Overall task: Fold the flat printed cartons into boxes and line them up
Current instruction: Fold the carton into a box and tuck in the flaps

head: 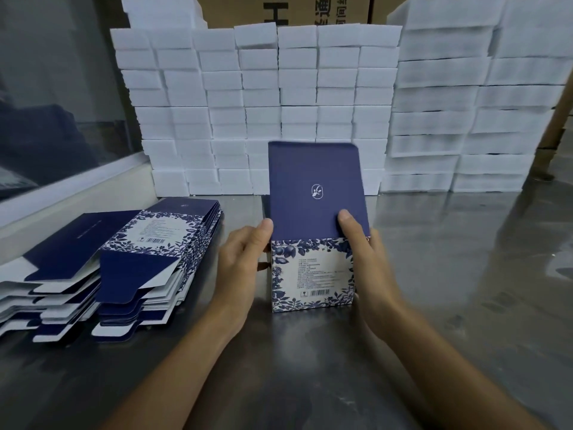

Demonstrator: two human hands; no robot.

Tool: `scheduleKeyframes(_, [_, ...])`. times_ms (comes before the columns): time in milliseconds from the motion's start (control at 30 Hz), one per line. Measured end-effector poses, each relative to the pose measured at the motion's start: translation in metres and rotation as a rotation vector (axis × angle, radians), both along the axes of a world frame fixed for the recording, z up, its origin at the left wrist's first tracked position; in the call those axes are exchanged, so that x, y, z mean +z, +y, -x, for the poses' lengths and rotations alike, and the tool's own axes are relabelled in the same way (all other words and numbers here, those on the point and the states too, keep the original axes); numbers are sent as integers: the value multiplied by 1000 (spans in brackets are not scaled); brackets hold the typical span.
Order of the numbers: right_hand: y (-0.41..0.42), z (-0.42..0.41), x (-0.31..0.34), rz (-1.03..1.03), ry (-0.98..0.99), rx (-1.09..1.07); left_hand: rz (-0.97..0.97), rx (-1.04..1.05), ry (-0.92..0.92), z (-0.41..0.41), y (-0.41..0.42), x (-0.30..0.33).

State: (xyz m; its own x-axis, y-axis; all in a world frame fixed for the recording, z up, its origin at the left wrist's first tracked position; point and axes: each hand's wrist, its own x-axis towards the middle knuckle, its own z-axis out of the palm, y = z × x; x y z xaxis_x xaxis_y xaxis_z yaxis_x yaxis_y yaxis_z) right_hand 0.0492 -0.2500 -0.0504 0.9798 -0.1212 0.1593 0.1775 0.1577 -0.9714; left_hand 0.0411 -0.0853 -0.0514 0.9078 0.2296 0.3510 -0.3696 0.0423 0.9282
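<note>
- My left hand (240, 259) grips the left side of the carton (312, 273) at frame centre, thumb at the fold line and fingers curled round the side wall.
- My right hand (369, 265) grips the right side, thumb pressed on the navy lid flap (313, 184), fingers hidden behind the carton.
- The carton stands upright on the surface (449, 274), its floral panel facing me. Its long axis runs vertically; the lid flap extends straight up from the body, unfolded.
- Governing relation: the flap lies directly above both hands, hinged along the line between my thumbs. Judged next step: fold it forward and down across the opening.
- The stack of flat cartons (117, 262) lies at lower left, nearer my left hand.
- White foam blocks (263, 97) fill the upper frame.
</note>
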Motion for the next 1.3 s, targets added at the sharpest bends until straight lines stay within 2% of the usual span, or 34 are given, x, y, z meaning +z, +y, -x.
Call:
scheduleKeyframes(100, [2, 3, 1, 2, -43, 11, 19, 50, -25, -3, -1, -3])
scheduleKeyframes(167, [4, 6, 2, 66, -140, -43, -13, 114, -63, -5, -1, -2])
scheduleKeyframes(200, [4, 6, 1, 159, -229, -109, -86, 150, -112, -4, -1, -1])
scheduleKeyframes(300, [2, 4, -1, 679, -620, -436, -444, 240, -341, 0, 0, -1])
scheduleKeyframes(333, [2, 4, -2, 797, -727, -516, -516, 228, -388, 1, 0, -3])
scheduleKeyframes(467, [13, 6, -4, 989, -884, -543, -679, 222, -419, 2, -4, -9])
scheduleKeyframes(600, [19, 7, -5, 992, -882, -536, -705, 329, -502, 2, -7, -7])
scheduleKeyframes(867, [15, 3, -2, 939, -856, -557, -706, 352, -513, 3, -7, -1])
scheduleKeyframes(1033, [3, -4, -10, 775, -791, -464, -708, 354, -487, 2, -5, -1])
scheduleKeyframes(1300, [1, -4, -7, 629, -718, -433, -683, 343, -466, 1, -2, 0])
